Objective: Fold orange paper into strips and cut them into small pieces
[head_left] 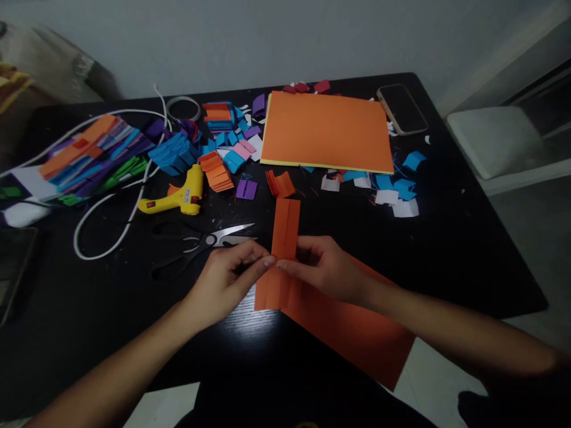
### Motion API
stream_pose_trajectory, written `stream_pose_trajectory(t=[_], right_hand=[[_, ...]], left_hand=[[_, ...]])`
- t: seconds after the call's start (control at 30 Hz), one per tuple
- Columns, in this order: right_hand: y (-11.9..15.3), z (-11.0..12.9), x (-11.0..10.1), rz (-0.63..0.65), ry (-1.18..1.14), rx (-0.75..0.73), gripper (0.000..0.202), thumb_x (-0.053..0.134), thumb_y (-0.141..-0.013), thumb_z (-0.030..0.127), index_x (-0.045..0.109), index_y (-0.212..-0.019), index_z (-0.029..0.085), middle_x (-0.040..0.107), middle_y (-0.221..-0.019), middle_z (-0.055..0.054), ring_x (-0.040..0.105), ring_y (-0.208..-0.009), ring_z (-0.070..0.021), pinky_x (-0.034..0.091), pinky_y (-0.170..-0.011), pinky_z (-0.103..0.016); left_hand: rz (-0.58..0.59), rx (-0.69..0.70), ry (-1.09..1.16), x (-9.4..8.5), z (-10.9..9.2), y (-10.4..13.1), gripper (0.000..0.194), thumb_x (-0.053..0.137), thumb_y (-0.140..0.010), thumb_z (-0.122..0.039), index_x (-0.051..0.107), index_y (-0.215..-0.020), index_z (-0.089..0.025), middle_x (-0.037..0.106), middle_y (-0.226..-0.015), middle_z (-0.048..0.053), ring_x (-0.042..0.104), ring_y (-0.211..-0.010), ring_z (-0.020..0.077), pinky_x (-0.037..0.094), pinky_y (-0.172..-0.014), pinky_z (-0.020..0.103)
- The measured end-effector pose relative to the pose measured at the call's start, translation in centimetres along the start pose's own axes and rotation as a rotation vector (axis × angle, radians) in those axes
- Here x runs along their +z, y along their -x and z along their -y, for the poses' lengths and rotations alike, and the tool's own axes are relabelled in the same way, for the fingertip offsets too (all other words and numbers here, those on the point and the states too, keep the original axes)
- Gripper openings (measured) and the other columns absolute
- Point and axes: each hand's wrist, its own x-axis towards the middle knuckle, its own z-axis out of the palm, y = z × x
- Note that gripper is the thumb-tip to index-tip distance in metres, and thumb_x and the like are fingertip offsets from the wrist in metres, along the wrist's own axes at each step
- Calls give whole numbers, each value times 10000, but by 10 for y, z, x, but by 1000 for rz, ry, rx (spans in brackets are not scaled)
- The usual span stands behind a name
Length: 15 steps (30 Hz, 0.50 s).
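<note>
Between my two hands an orange paper strip [286, 229] stands up, creased lengthwise. My left hand [229, 276] pinches its left edge with thumb and forefinger. From the other side my right hand [328, 267] grips it, thumb in front and fingers partly behind the paper. Below the hands hangs or lies a creased orange paper piece [270, 291]; whether it joins the strip I cannot tell. Under my right forearm a large orange sheet [357, 333] lies at the table's front edge. Black-handled scissors [209, 240] rest with blades apart, just beyond my left hand.
A yellow glue gun [178, 196] lies left on the black table [446, 238], near a looped white cable [82, 229]. Behind are stacks of folded coloured paper [173, 153], a tape roll [184, 100], orange sheets [328, 131] and a phone [402, 108]. Paper scraps [405, 208] lie right.
</note>
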Motion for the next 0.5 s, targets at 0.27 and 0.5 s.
stream_pose_trajectory(t=[0.27,0.5], right_hand=[[-1,2,-1,-52,61,-36,300,845,-842,449,813,-945,170,785,-901,-44,704,-805,-182,541,-698,-285],[-2,2,-3,-33,61,-34,297,843,-837,441,809,-950,168,784,-908,-51,698,-799,-182,543,-702,-294]], left_hand=[[22,39,-82,-7,-1,-1,224,613,-1032,-346,714,-919,-181,641,-687,-25,587,-613,109,448,-571,214],[-2,64,-75,-8,-2,-3,149,605,-999,-266,711,-948,-175,700,-732,-6,623,-627,115,476,-584,213]])
